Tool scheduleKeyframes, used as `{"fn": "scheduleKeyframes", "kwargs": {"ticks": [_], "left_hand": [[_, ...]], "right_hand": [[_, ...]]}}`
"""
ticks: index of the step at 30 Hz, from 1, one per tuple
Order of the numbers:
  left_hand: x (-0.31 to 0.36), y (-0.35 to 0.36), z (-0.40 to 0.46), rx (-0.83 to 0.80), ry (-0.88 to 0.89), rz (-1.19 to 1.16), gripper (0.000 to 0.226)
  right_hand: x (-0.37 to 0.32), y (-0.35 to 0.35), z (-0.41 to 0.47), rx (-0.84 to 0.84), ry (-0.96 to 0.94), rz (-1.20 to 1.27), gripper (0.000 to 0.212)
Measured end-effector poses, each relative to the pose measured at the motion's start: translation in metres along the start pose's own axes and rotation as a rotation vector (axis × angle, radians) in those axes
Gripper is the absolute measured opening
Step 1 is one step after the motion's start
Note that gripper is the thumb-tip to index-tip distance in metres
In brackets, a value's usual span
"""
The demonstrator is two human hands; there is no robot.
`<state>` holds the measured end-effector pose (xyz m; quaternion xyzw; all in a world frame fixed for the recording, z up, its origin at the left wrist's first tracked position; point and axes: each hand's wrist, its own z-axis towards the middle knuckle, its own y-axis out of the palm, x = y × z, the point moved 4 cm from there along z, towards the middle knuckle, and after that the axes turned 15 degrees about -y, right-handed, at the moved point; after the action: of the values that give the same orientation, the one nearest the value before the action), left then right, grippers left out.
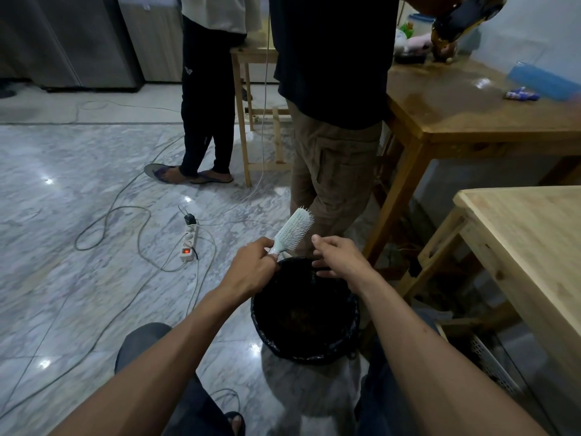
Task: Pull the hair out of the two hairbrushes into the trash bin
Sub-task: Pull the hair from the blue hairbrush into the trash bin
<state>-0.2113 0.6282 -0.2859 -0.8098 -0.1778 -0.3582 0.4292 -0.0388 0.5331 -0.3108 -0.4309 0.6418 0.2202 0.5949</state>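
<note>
My left hand (251,269) grips the handle of a pale blue-white hairbrush (294,229), whose bristled head tilts up and to the right above the far rim of the bin. My right hand (338,258) hovers just right of the brush head, over the bin, with fingers loosely spread and thumb and forefinger near each other; I cannot see hair in them. The round trash bin (267,328), lined with a black bag, stands on the floor between my knees; its inside is dark. A second hairbrush is not in view.
A person in brown trousers (333,171) stands right behind the bin, another in black trousers (207,121) farther left. A power strip (188,242) and cables lie on the marble floor at left. Wooden tables (518,234) stand at right, with a white basket (490,363) beneath.
</note>
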Motion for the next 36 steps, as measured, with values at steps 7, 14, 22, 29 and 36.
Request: {"fn": "scheduleKeyframes", "kwargs": {"ticks": [7,14,22,29,36], "left_hand": [[0.019,-0.003,-0.021,0.006,0.076,0.005,0.027],[0.049,-0.011,-0.039,0.011,0.176,0.027,0.052],[0.090,-0.003,-0.061,-0.009,0.338,0.049,0.037],[0.154,0.033,-0.097,-0.050,0.574,0.083,0.041],[0.226,0.104,-0.159,-0.209,0.877,0.157,0.048]], "right_hand": [[-0.021,-0.002,0.002,0.050,-0.024,0.268,0.029],[-0.066,-0.027,-0.011,0.162,-0.117,0.298,0.022],[-0.108,-0.080,-0.038,0.318,-0.233,0.219,0.014],[-0.141,-0.173,-0.089,0.574,-0.297,0.215,0.016],[-0.138,-0.292,-0.169,0.907,-0.318,0.190,0.019]]}}
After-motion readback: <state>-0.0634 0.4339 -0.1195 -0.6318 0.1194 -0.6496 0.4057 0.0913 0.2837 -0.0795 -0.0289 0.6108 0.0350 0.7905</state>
